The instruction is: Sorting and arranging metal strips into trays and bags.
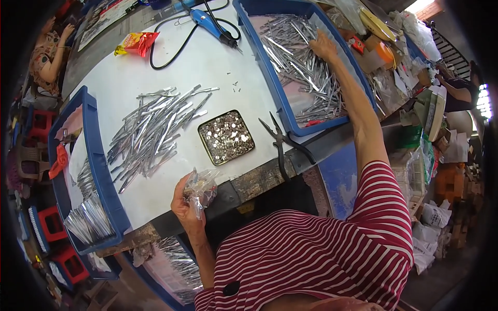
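Observation:
My left hand (188, 210) is closed around a crumpled clear plastic bag (201, 191) at the table's front edge. What the bag contains is hard to make out. My right arm stretches far over a blue tray (277, 98) on the right. There my right hand (324, 47) lies over a heap of slim silvery metal pieces (306, 67), its fingers apart and bent down onto them. Between the hands, a square tin (204, 146) holds many small shiny round bits (227, 136). Black-handled pliers (279, 139) rest beside the tin, handles over the edge.
A loose pile of metal pieces (155, 127) covers the table's left part. Another blue tray (92, 129) stands beyond it. A blue corded power tool (210, 26) and a red-yellow packet (137, 44) lie at the back. Clutter (381, 52) fills the far right. Other people sit nearby.

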Demonstrator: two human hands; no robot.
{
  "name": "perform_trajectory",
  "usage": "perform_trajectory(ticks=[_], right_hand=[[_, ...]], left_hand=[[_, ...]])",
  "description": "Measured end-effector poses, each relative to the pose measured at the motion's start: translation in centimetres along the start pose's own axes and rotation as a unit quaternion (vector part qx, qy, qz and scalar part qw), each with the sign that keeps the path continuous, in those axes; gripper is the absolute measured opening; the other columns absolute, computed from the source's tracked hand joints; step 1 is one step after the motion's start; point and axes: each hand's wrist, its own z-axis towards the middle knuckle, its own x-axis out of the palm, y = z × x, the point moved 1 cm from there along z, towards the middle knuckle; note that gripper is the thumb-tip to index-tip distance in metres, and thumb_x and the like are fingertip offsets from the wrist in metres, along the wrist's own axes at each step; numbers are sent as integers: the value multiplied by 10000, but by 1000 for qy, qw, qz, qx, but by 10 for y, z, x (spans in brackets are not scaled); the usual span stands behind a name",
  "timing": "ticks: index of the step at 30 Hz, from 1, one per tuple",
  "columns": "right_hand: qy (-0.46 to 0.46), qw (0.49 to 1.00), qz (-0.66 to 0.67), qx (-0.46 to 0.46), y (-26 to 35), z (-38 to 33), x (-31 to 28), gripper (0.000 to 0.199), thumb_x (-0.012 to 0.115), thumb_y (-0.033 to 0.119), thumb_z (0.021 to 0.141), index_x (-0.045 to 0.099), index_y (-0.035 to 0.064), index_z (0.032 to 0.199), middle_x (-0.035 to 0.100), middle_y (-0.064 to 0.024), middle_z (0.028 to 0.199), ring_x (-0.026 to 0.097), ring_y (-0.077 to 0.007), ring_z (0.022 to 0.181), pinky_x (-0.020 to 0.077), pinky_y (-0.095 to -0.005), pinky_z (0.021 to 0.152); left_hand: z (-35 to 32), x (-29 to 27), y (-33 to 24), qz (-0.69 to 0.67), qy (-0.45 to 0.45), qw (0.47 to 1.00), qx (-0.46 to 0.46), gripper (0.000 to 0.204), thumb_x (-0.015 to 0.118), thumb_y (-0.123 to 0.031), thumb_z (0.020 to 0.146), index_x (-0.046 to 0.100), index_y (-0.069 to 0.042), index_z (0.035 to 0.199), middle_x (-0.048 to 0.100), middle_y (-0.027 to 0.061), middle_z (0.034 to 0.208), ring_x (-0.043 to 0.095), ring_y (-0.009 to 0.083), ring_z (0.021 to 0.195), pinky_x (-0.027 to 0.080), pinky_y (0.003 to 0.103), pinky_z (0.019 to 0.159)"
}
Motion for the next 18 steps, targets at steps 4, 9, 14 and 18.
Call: perform_trajectory(ticks=[4,9,14,18], right_hand=[[47,997,58,-7,-6,5,-19,654,478,315,666,318,45,1240,424,-218,1168,439,-327,1060,340,-354,890],[59,989,134,-18,-16,7,-33,559,472,290,667,416,71,1178,571,-216,897,559,-324,840,417,-365,749],[72,993,60,-65,-1,-3,-31,500,461,273,702,431,82,1163,536,-212,978,507,-331,933,381,-360,806],[95,994,1,-61,-18,-3,-27,555,457,325,727,378,52,1203,413,-235,1168,401,-328,1087,301,-361,916]], left_hand=[[0,0,1,-9,6,1000,1,458,596,-98,735,405,81,1110,494,159,1074,532,202,902,483,302,727],[2,4,-1,-13,8,1000,7,456,592,-89,735,403,82,1114,493,156,1079,533,197,899,476,303,739],[-3,-2,-2,-4,1,1000,6,440,603,-72,717,432,66,1098,520,140,1036,544,188,865,462,292,754],[3,-1,0,58,25,998,-8,374,470,11,675,506,31,1046,541,76,968,499,117,868,388,209,754]])
